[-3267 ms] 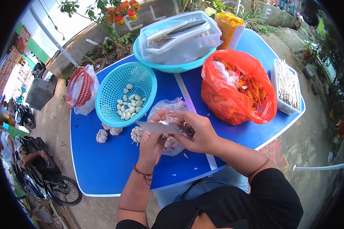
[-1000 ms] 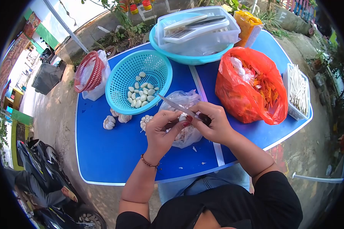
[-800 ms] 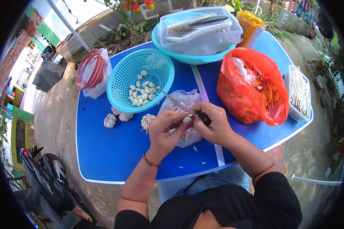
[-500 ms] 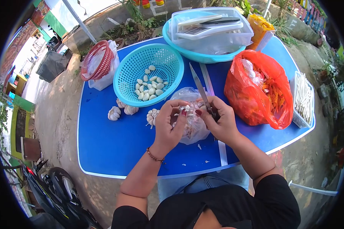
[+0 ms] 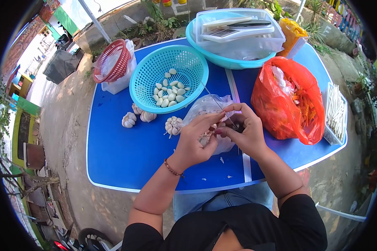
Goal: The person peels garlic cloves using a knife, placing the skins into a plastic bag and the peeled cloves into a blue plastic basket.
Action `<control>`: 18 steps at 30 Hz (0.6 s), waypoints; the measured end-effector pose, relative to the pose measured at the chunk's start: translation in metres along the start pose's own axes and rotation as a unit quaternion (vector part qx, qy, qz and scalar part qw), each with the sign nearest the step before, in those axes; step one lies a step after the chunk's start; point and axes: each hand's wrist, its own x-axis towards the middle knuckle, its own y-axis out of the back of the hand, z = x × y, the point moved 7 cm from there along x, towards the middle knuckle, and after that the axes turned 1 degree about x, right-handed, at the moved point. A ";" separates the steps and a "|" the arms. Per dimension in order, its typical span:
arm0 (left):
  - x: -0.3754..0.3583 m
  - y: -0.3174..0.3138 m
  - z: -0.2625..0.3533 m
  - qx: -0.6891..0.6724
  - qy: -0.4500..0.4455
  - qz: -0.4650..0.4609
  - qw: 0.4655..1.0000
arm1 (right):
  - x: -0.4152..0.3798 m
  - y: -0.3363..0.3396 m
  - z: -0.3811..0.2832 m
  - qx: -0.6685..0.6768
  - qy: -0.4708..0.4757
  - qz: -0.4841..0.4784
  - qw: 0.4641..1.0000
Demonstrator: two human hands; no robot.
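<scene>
My right hand [image 5: 246, 129] is closed around a knife [image 5: 214, 97], its thin blade pointing up and away to the left. Close against it, my left hand [image 5: 197, 136] pinches a garlic clove, mostly hidden by the fingers. Both hands are over a clear plastic bag [image 5: 201, 107] with garlic skins in it. Left of the bag lies a garlic bulb [image 5: 173, 125], and farther left are more whole bulbs [image 5: 129, 120]. Beyond them, a turquoise basket [image 5: 144, 71] holds several peeled garlic cloves [image 5: 171, 97].
At the right stand a red plastic bag [image 5: 272, 113] of orange-red pieces and a container of white sticks [image 5: 334, 113]. A blue basin [image 5: 238, 63] bearing a clear plastic box [image 5: 276, 39] is at the back. A red basket [image 5: 122, 62] sits at the blue table's [image 5: 121, 163] far left corner.
The knife has turned in my right hand, its blade now seen nearly edge-on and leaning farther left. My left fingers have closed in toward my right thumb. The whole view has shifted slightly.
</scene>
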 end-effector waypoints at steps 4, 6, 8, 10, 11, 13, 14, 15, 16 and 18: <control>-0.001 -0.002 0.007 0.044 -0.039 -0.004 0.998 | 0.000 0.002 -0.003 0.011 -0.008 0.011 1.000; -0.002 -0.001 0.005 0.050 -0.022 0.003 0.999 | -0.001 0.002 -0.007 -0.020 -0.021 0.014 0.999; -0.003 0.001 0.003 0.055 -0.003 0.016 0.998 | -0.001 0.002 -0.010 -0.051 -0.005 0.018 0.999; -0.004 0.003 0.000 0.025 0.017 0.038 0.999 | 0.000 0.003 -0.012 -0.083 0.041 0.021 0.996; -0.004 0.004 -0.002 0.009 0.028 0.050 0.998 | -0.001 0.003 -0.014 -0.081 0.058 0.023 0.995; -0.006 0.008 -0.011 -0.085 0.076 0.090 0.989 | -0.003 0.002 -0.019 -0.078 0.091 0.027 0.992; -0.008 0.009 -0.017 -0.132 0.099 0.109 0.980 | -0.004 0.001 -0.021 -0.078 0.103 0.018 0.991; -0.010 0.008 -0.026 -0.200 0.133 0.103 0.965 | -0.006 0.002 -0.024 -0.079 0.115 0.009 0.990; -0.013 0.008 -0.036 -0.268 0.165 0.096 0.944 | -0.008 0.002 -0.026 -0.080 0.126 0.000 0.989; -0.015 0.005 -0.044 -0.388 0.217 0.096 0.890 | -0.009 0.001 -0.025 -0.090 0.148 -0.015 0.985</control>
